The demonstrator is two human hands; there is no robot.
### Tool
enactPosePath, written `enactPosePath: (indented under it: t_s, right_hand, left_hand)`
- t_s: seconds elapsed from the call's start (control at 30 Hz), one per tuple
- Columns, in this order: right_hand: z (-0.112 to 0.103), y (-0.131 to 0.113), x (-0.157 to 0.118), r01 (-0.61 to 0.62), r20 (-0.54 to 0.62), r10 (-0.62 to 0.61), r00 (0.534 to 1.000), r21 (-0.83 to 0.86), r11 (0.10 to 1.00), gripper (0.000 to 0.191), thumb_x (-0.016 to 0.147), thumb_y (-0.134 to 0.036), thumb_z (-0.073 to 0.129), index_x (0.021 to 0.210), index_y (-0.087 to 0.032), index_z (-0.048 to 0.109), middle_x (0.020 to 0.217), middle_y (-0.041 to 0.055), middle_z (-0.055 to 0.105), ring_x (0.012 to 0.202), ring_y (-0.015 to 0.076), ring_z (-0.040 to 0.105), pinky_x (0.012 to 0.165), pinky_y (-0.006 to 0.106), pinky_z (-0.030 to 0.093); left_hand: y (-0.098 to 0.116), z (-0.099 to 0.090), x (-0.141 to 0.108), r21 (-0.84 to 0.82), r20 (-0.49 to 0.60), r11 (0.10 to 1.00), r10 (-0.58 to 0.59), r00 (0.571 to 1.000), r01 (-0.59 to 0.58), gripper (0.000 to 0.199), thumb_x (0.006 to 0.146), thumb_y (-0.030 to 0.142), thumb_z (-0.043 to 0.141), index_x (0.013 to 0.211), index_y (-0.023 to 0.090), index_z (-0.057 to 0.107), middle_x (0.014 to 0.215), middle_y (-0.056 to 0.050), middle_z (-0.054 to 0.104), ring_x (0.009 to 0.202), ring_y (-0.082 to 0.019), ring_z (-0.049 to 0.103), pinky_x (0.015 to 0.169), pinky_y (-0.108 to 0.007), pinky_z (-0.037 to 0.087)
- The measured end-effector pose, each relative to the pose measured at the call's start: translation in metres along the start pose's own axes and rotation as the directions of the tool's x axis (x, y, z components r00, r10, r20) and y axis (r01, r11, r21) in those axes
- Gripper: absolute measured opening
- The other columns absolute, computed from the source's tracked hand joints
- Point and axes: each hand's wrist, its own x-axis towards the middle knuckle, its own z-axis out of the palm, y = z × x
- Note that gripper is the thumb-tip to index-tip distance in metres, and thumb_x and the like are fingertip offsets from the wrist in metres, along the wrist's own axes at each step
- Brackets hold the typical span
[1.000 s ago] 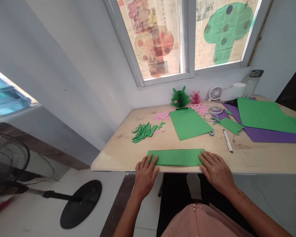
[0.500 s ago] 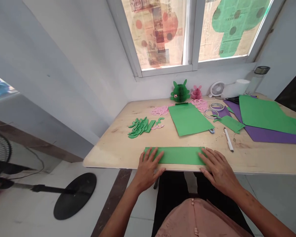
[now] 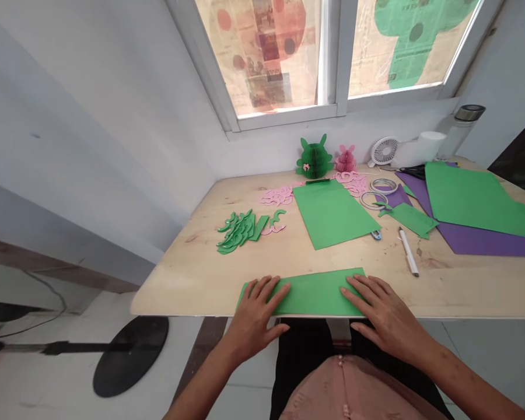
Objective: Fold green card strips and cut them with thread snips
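A green paper strip (image 3: 315,291) lies along the front edge of the wooden table, its left end tilted lower than its right. My left hand (image 3: 257,315) rests flat on its left part, fingers spread and thumb off the table's edge. On the right end lies my right hand (image 3: 380,312), fingers apart and pressing on the paper. Beyond the strip is a larger green sheet (image 3: 335,216). To its left sits a pile of green cut pieces (image 3: 237,231), beside a small green rectangle (image 3: 259,228).
Pink cutouts (image 3: 277,195), a green paper figure (image 3: 315,160) and a pink one (image 3: 345,158) stand or lie at the back. Tape rolls (image 3: 384,186), a white pen (image 3: 408,252), a small fan (image 3: 384,151) and purple paper (image 3: 476,242) are on the right.
The strip has shifted toward the table's front edge and turned slightly, its left end coming nearer. Both hands have moved with it, and the camera view has tilted a little.
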Motion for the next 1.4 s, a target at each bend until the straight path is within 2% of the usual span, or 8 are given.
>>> enactPosePath:
  t_s: [0.23,0.4,0.57,0.73,0.9,1.17,1.27,1.4]
  right_hand:
    - [-0.008,0.003,0.018,-0.033,0.038,0.031,0.999,0.043,0.999,0.072,0.082,-0.031,0.062,0.147,-0.021,0.034,0.153,0.0145,0.032,0.140,0.0326,0.025,0.108,0.054,0.029]
    - [-0.010,0.001,0.028,-0.012,0.105,0.003,0.994,0.088,0.996,0.078,0.077,-0.031,0.066,0.147,-0.024,0.034,0.150,0.0124,0.038,0.137,0.0331,0.032,0.108,0.053,0.031]
    - [-0.016,0.000,0.031,0.002,0.111,-0.015,0.994,0.110,0.994,0.074,0.082,-0.038,0.063,0.148,-0.022,0.033,0.147,0.0119,0.043,0.134,0.0309,0.039,0.106,0.049,0.036]
    - [-0.017,0.002,0.034,0.000,0.043,-0.003,0.999,0.073,0.997,0.068,0.084,-0.029,0.059,0.147,-0.021,0.036,0.149,0.0100,0.041,0.136,0.0292,0.037,0.108,0.047,0.035]
    - [-0.009,0.011,0.033,-0.041,-0.006,0.042,0.999,0.028,0.999,0.065,0.086,-0.030,0.058,0.146,-0.020,0.036,0.150,0.0086,0.039,0.137,0.0280,0.035,0.109,0.045,0.035]
    - [0.000,0.036,0.044,-0.118,-0.105,0.116,0.988,-0.017,0.993,0.053,0.087,-0.022,0.055,0.140,-0.019,0.045,0.143,0.0111,0.048,0.132,0.0273,0.042,0.106,0.046,0.037]
    - [0.002,0.047,0.058,-0.152,-0.129,0.147,0.981,-0.032,0.988,0.046,0.088,-0.020,0.052,0.133,-0.018,0.051,0.136,0.0122,0.055,0.127,0.0274,0.047,0.104,0.047,0.039]
    - [0.009,0.056,0.081,-0.160,-0.145,0.151,0.978,-0.053,0.986,0.041,0.089,-0.019,0.049,0.129,-0.019,0.054,0.130,0.0115,0.060,0.123,0.0279,0.051,0.101,0.048,0.039]
  left_hand:
    - [-0.003,-0.004,-0.007,-0.089,-0.083,0.995,0.035,0.996,-0.042,0.056,0.081,0.011,0.055,0.135,0.023,0.046,0.121,-0.010,0.060,0.112,-0.026,0.054,0.098,-0.047,0.045]
    - [-0.014,-0.005,-0.012,-0.086,-0.132,0.989,0.109,0.985,-0.121,0.046,0.082,0.008,0.049,0.125,0.024,0.054,0.116,-0.008,0.065,0.108,-0.023,0.059,0.092,-0.041,0.053]
    - [-0.029,-0.006,-0.009,-0.019,-0.275,0.986,0.155,0.949,-0.166,0.038,0.088,0.005,0.039,0.114,0.022,0.061,0.105,-0.006,0.070,0.100,-0.018,0.065,0.086,-0.031,0.055]
    - [-0.058,-0.027,0.010,0.047,-0.343,0.985,0.173,0.923,-0.167,0.036,0.090,0.007,0.037,0.111,0.022,0.063,0.103,-0.006,0.072,0.098,-0.018,0.066,0.087,-0.033,0.054]
    - [-0.113,-0.045,0.039,0.111,-0.408,0.983,0.179,0.895,-0.145,0.034,0.089,0.009,0.044,0.112,0.025,0.063,0.108,-0.005,0.071,0.108,-0.020,0.063,0.099,-0.042,0.047]
    - [-0.206,-0.033,0.092,0.194,-0.249,0.980,0.005,0.969,0.045,0.038,0.086,0.011,0.039,0.097,0.027,0.070,0.114,-0.005,0.069,0.123,-0.028,0.053,0.103,-0.055,0.036]
    - [-0.224,-0.028,0.103,0.269,-0.154,0.959,-0.050,0.987,0.091,0.039,0.081,0.009,0.039,0.094,0.027,0.072,0.116,-0.007,0.069,0.124,-0.031,0.051,0.102,-0.056,0.036]
    - [-0.231,-0.023,0.101,0.376,-0.054,0.917,-0.121,0.991,0.132,0.050,0.076,0.002,0.038,0.103,0.027,0.070,0.122,-0.009,0.065,0.127,-0.032,0.048,0.102,-0.058,0.034]
